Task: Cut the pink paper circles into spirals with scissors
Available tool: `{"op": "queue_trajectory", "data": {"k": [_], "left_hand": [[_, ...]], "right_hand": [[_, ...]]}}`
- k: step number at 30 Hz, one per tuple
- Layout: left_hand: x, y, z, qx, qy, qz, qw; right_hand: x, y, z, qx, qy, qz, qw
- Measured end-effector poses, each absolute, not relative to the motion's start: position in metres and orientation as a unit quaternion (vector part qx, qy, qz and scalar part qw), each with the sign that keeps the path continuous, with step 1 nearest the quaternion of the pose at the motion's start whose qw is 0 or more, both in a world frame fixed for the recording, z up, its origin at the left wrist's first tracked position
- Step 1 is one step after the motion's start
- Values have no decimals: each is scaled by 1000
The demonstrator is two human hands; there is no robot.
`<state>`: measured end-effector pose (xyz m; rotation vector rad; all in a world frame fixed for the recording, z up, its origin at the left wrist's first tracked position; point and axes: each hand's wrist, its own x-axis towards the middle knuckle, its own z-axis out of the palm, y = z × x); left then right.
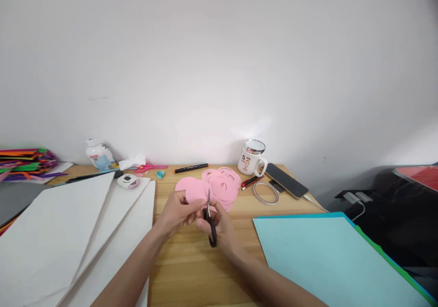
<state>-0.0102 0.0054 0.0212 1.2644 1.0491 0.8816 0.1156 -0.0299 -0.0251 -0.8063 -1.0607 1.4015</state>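
My left hand (177,211) pinches the lower edge of a pink paper shape (193,189) held just above the wooden table (191,270). Beside it, my right hand (221,225) grips black-handled scissors (209,218), blades pointing up into the pink paper. The two hands nearly touch at the table's middle. Behind them lies a pile of pink cut-out rings and circles (223,184).
Large white sheets (68,238) cover the left side, teal and green sheets (328,257) the right. Along the back stand a white mug (251,158), phone (286,180), tape ring (266,193), black marker (190,168), red pens (251,181), bottle (99,154), and coloured pipe cleaners (25,163).
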Motion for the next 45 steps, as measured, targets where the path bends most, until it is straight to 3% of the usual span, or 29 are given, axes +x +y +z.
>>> {"op": "queue_trajectory", "data": {"k": [45], "left_hand": [[-14, 8, 31, 525, 429, 411, 609]], "right_hand": [[116, -33, -24, -390, -460, 590, 537]]}}
